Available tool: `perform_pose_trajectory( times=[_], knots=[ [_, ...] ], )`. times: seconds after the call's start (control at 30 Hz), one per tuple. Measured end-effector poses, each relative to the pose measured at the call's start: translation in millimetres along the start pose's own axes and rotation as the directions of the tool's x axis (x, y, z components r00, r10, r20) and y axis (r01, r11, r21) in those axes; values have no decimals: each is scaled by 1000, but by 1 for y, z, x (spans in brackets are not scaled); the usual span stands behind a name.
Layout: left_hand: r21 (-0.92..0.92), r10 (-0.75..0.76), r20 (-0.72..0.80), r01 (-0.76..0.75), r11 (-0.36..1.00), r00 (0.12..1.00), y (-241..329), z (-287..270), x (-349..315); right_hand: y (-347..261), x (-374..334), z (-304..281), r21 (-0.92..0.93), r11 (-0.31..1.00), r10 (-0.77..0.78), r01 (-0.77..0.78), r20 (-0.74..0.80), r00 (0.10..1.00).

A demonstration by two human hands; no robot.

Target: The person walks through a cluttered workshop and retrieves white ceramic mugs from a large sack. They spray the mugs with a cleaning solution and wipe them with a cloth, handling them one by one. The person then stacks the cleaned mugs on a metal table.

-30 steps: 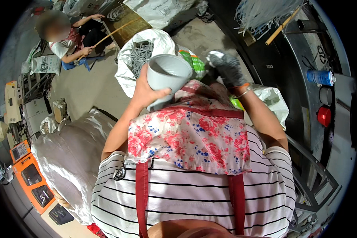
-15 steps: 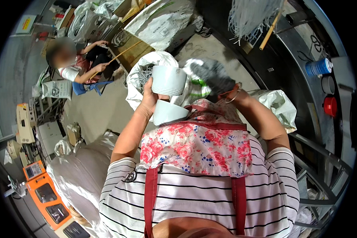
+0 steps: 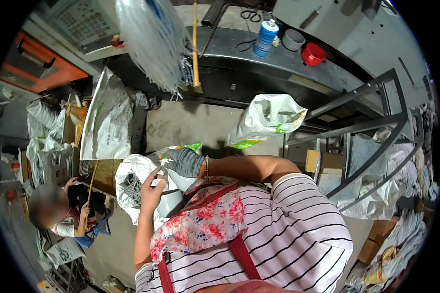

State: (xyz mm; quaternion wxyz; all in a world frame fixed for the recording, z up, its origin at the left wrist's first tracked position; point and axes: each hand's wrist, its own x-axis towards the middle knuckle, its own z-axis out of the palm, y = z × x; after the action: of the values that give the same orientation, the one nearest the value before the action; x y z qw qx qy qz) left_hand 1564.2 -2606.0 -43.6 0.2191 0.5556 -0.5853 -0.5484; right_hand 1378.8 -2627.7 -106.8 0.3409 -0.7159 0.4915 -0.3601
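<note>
Two pale grey-white pots are held close together in front of my floral apron (image 3: 200, 205). The lower pot (image 3: 171, 204) leans against the apron, with my left hand (image 3: 151, 191) around its side, thumb and fingers bent. Just above it, the upper pot (image 3: 183, 182) lies partly hidden under my right hand (image 3: 186, 162). A grey knitted glove covers that right hand, and its fingers curve over the pot's top edge. Beside my left hand a white sack (image 3: 127, 168) stands open, holding grey stringy scraps (image 3: 133, 188).
A second open white sack (image 3: 266, 119) stands on the floor ahead. On the metal bench are a blue spray can (image 3: 266, 38), a grey cup (image 3: 293, 40) and a red cup (image 3: 313, 54). A metal frame (image 3: 371, 132) rises at right. Another person (image 3: 66, 219) sits left, holding a stick.
My body and view have turned to the right. The gloved right hand has come in from the right onto the upper pot. Both pots are now closer together and lower against the apron.
</note>
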Motion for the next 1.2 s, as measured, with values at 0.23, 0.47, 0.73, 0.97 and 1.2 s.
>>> perform_pose_trajectory(
  times=[0.23,0.47,0.73,0.97,1.2],
  knots=[
    [-53,-69,381,96,994,922,-10,44,28,25,-39,-34,-124,990,28,-62,-258,966],
    [-152,-164,69,173,973,984,-21,60,48,144,-53,-270,-38,981,47,-192,-906,420],
    [-201,-239,-59,223,954,969,13,94,71,256,-19,-495,-205,536,440,-819,-760,479],
    [-215,-183,-71,164,963,981,15,89,73,327,-28,-514,-265,483,291,-835,-851,438],
    [-98,24,-29,-27,995,999,-17,71,85,161,-142,-327,-4,711,302,-704,-901,311]
  ],
)
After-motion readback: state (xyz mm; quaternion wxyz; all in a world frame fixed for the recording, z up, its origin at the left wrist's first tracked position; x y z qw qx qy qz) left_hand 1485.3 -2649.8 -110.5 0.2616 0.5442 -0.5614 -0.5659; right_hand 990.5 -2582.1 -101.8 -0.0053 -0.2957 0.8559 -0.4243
